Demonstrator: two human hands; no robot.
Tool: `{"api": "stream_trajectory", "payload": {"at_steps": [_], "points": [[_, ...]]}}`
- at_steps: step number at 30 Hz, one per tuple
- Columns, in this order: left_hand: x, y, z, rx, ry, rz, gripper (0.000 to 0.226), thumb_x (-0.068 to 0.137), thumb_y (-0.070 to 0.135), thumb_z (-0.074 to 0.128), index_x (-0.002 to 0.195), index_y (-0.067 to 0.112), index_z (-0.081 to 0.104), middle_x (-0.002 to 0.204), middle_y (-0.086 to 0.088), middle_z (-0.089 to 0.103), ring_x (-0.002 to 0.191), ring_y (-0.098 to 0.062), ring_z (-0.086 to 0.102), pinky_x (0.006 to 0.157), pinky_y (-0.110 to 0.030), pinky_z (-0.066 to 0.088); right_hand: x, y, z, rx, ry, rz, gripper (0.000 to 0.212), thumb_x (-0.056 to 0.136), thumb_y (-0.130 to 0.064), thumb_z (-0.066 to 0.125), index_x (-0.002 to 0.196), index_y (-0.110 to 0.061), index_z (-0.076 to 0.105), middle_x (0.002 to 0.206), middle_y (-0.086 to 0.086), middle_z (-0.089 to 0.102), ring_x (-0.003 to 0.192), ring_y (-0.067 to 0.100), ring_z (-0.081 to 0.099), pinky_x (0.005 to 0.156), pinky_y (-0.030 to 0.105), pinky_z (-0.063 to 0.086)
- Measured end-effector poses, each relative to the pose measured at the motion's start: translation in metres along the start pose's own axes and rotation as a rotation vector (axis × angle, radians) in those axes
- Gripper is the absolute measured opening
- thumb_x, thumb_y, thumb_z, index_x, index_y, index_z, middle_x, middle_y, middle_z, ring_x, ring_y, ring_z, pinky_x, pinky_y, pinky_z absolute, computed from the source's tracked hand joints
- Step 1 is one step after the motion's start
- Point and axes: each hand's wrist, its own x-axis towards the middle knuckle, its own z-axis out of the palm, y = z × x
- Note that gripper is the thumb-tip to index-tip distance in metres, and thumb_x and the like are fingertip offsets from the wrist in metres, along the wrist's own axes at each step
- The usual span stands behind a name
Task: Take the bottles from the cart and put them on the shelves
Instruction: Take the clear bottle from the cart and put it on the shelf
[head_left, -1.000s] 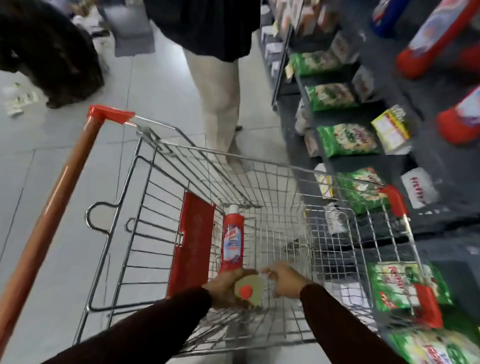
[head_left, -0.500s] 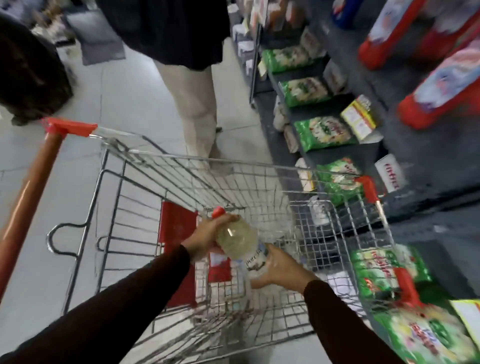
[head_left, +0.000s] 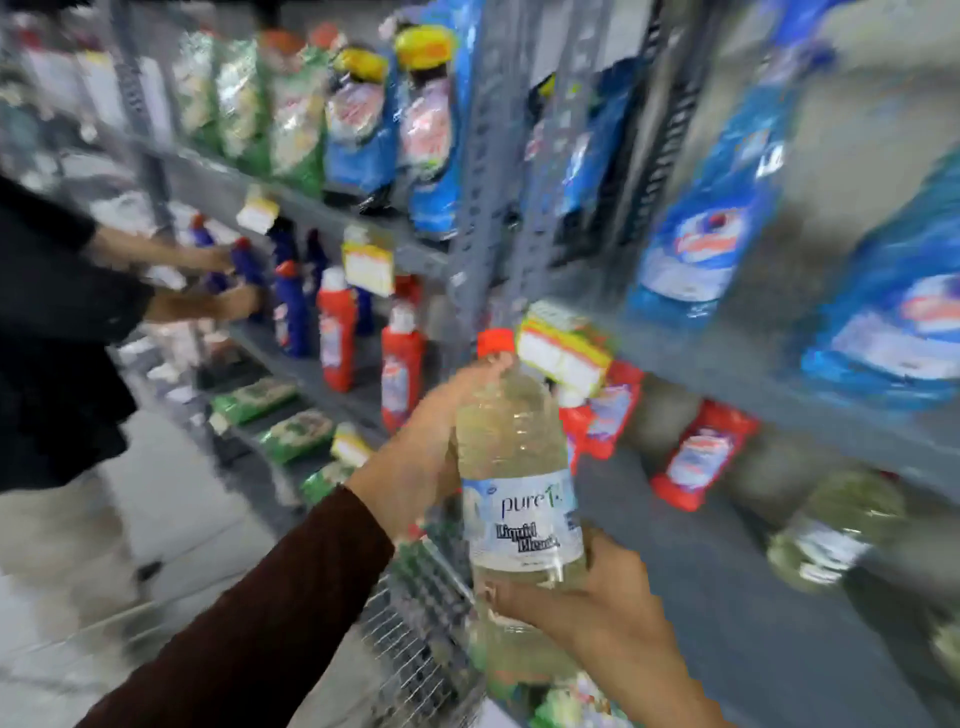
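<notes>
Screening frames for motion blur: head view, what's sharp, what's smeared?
Head view: the clear plastic bleach bottle with red cap is sharpest, its label legible; left hand and right hand fairly clear; blue pouches on the grey metal shelf at right smear heavily; edges bend, wide-angle.

Clear glossy plastic bottle (head_left: 511, 457); shelves (head_left: 332, 208) seemingly metal

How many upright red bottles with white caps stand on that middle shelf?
2. One red bottle stands further back beside the dark blue bottles; the other is nearer, just left of the held clear bottle. Blur may hide more behind them.
</notes>
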Motion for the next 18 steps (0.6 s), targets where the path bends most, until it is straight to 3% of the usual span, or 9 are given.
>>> {"api": "stream_trajectory", "payload": {"at_steps": [2, 4, 6, 8, 10, 14, 18], "points": [[0.017, 0.012, 0.043, 0.022, -0.041, 0.066, 0.058, 0.067, 0.042, 0.073, 0.108, 0.003, 0.062, 0.1, -0.021, 0.06, 0.091, -0.033, 0.06, 0.09, -0.04, 0.052, -0.01, -0.021, -0.03, -0.07, 0.081, -0.063, 0.048, 0.048, -0.016, 0.093, 0.092, -0.022, 0.076, 0.08, -0.014, 0.079, 0.078, -0.001, 0.074, 0.072, 0.021, 0.055], [0.037, 0.019, 0.106, 0.078, -0.191, 0.077, 0.065, 0.07, 0.044, 0.073, 0.117, 0.0, 0.062, 0.115, -0.026, 0.059, 0.113, -0.04, 0.054, 0.107, -0.056, 0.039, -0.037, -0.047, -0.07, -0.074, 0.222, -0.151, 0.051, 0.043, -0.023, 0.09, 0.091, -0.033, 0.076, 0.081, -0.012, 0.08, 0.08, 0.002, 0.075, 0.073, 0.019, 0.057], [0.051, 0.023, 0.161, 0.134, -0.274, 0.108, 0.078, 0.072, 0.045, 0.071, 0.128, -0.005, 0.051, 0.127, -0.029, 0.048, 0.121, -0.043, 0.044, 0.113, -0.06, 0.026, -0.06, -0.069, -0.103, -0.113, 0.318, -0.204, 0.05, 0.039, -0.029, 0.088, 0.088, -0.028, 0.077, 0.077, -0.013, 0.079, 0.073, -0.002, 0.074, 0.064, 0.015, 0.055], [0.061, 0.027, 0.215, 0.172, -0.386, 0.117, 0.068, 0.077, 0.045, 0.066, 0.124, -0.003, 0.056, 0.122, -0.028, 0.053, 0.116, -0.041, 0.048, 0.112, -0.057, 0.03, -0.082, -0.088, -0.135, -0.102, 0.408, -0.259, 0.046, 0.042, -0.025, 0.086, 0.086, -0.02, 0.077, 0.074, -0.01, 0.079, 0.068, -0.001, 0.073, 0.057, 0.011, 0.051], [0.069, 0.032, 0.26, 0.196, -0.509, 0.124, 0.056, 0.081, 0.045, 0.061, 0.116, 0.002, 0.06, 0.114, -0.026, 0.057, 0.111, -0.04, 0.052, 0.11, -0.055, 0.032, -0.098, -0.104, -0.16, -0.132, 0.499, -0.283, 0.048, 0.04, -0.029, 0.086, 0.086, -0.018, 0.077, 0.075, -0.008, 0.079, 0.07, 0.002, 0.074, 0.059, 0.014, 0.052], [0.072, 0.043, 0.334, 0.25, -0.638, 0.175, 0.07, 0.073, 0.046, 0.069, 0.125, 0.002, 0.055, 0.127, -0.028, 0.044, 0.116, -0.042, 0.045, 0.111, -0.056, 0.029, -0.121, -0.129, -0.2, -0.137, 0.651, -0.386, 0.036, 0.047, -0.025, 0.086, 0.082, -0.018, 0.077, 0.076, -0.006, 0.08, 0.071, 0.006, 0.075, 0.061, 0.017, 0.054], [0.073, 0.053, 0.386, 0.281, -0.742, 0.232, 0.066, 0.072, 0.046, 0.071, 0.121, 0.004, 0.055, 0.13, -0.033, 0.047, 0.116, -0.046, 0.051, 0.108, -0.056, 0.036, -0.136, -0.148, -0.229, -0.138, 0.737, -0.454, 0.026, 0.061, -0.009, 0.089, 0.083, -0.015, 0.077, 0.076, -0.005, 0.08, 0.07, 0.006, 0.074, 0.061, 0.019, 0.055]]}}
